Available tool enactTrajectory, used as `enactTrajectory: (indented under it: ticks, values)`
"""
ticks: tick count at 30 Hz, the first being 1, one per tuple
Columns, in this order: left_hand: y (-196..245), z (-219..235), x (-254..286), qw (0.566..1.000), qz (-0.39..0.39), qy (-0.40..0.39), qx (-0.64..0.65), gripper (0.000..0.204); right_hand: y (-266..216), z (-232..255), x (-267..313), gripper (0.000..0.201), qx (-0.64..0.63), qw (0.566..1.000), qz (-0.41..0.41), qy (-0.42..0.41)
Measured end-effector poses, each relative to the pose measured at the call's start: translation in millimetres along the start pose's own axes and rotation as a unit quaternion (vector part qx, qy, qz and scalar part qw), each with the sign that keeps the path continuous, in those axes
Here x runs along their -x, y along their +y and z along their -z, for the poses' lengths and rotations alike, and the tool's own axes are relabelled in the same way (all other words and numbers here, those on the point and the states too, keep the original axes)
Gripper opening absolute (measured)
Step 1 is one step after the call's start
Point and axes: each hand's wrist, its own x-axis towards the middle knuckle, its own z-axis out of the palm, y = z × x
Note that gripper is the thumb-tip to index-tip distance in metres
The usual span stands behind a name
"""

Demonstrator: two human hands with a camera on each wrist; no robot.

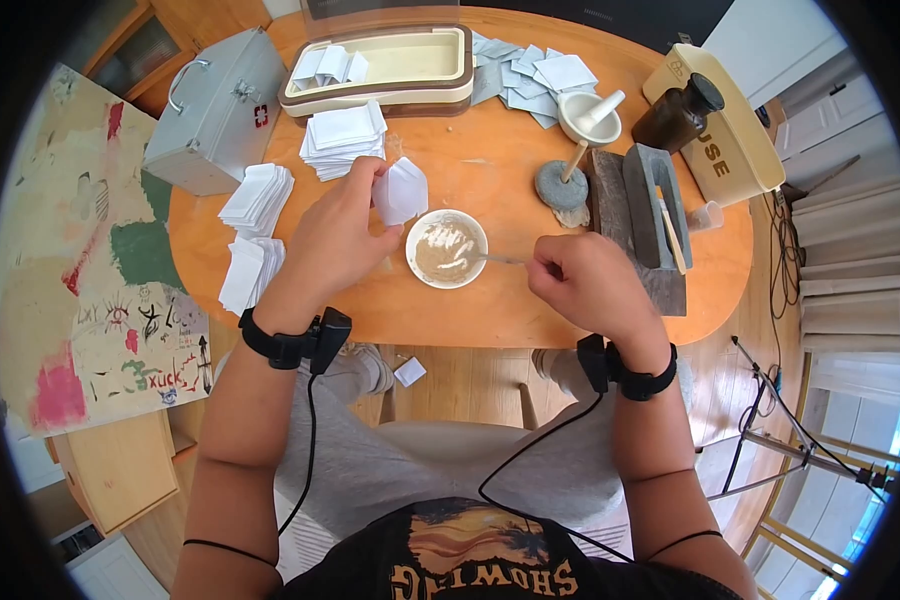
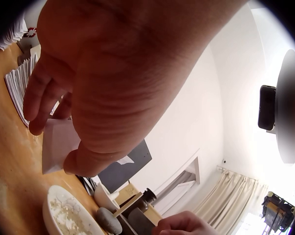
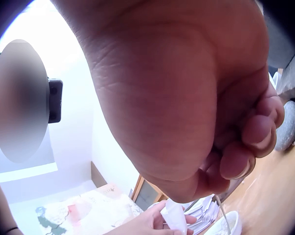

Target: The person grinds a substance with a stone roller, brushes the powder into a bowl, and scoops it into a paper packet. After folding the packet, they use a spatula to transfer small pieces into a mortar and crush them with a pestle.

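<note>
A small white paper packet (image 1: 401, 192) is pinched between the thumb and fingers of my left hand (image 1: 338, 235), just above and left of a white bowl (image 1: 411, 262). In the left wrist view the packet (image 2: 58, 146) hangs below the fingers, close to the bowl's rim. Brownish powder (image 1: 438, 262) with white streaks lies in the bowl. My right hand (image 1: 595, 285), to the right of the bowl, grips a thin-handled utensil (image 1: 505, 260) with curled fingers. Its far end reaches over the rim to the powder, and its tip is hidden there.
Stacks of folded white packets (image 1: 342, 140) stand left of the bowl, near a silver first-aid case (image 1: 215, 115). Behind are a cream tray (image 1: 400, 75) and grey-white sheets (image 1: 520, 75). A mortar (image 1: 576, 120), round stone (image 1: 555, 186), dark jar (image 1: 670, 118) and stone trough (image 1: 650, 230) stand right.
</note>
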Motion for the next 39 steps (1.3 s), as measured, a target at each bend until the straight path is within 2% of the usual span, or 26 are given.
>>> enactTrajectory:
  ticks: [4, 6, 7, 9, 13, 15, 19, 21, 25, 27, 30, 33, 39]
  values:
    - [0, -1, -1, 1.0, -0.001, -0.006, 0.004, 0.062, -4, -3, -3, 0.019, -0.052, 0.999, -0.013, 0.0]
    - [-1, -1, -1, 1.0, -0.007, -0.003, 0.007, 0.061, -5, -3, -4, 0.02, -0.009, 0.998, -0.018, 0.065]
    - [-1, -1, -1, 1.0, -0.004, -0.006, 0.005, 0.061, -4, -5, -4, 0.02, -0.009, 0.998, -0.018, 0.065]
    - [0, 0, -1, 1.0, -0.001, -0.008, 0.003, 0.061, -1, -10, -4, 0.021, 0.019, 0.997, 0.037, 0.061]
    - [0, 1, 0, 1.0, -0.01, 0.004, -0.003, 0.061, -7, -9, -4, 0.022, 0.008, 0.998, 0.039, 0.042]
    - [0, 1, 0, 1.0, -0.014, 0.009, -0.005, 0.061, -4, -14, -5, 0.022, 0.077, 0.99, 0.056, 0.104]
    - [1, 2, 0, 1.0, -0.007, 0.003, -0.006, 0.061, -6, -15, -4, 0.022, 0.08, 0.992, 0.057, 0.082]
    - [2, 2, 0, 1.0, -0.008, 0.005, -0.005, 0.061, -4, -17, -5, 0.022, 0.102, 0.985, 0.066, 0.119]
    - [1, 1, 0, 1.0, -0.008, 0.003, -0.009, 0.06, -6, -17, -6, 0.022, 0.089, 0.988, 0.064, 0.106]
    - [1, 1, -1, 1.0, -0.011, 0.006, -0.009, 0.06, -7, -17, -5, 0.023, 0.113, 0.981, 0.07, 0.139]
    - [1, 1, 0, 1.0, -0.006, 0.003, 0.003, 0.06, -9, -13, -3, 0.023, 0.116, 0.984, 0.08, 0.11]
    - [-1, 1, 0, 1.0, -0.013, 0.006, 0.003, 0.06, -11, -11, -1, 0.023, 0.118, 0.979, 0.089, 0.139]
    - [0, 0, -1, 1.0, -0.011, 0.003, -0.001, 0.06, -12, -10, 1, 0.023, 0.145, 0.978, 0.078, 0.126]
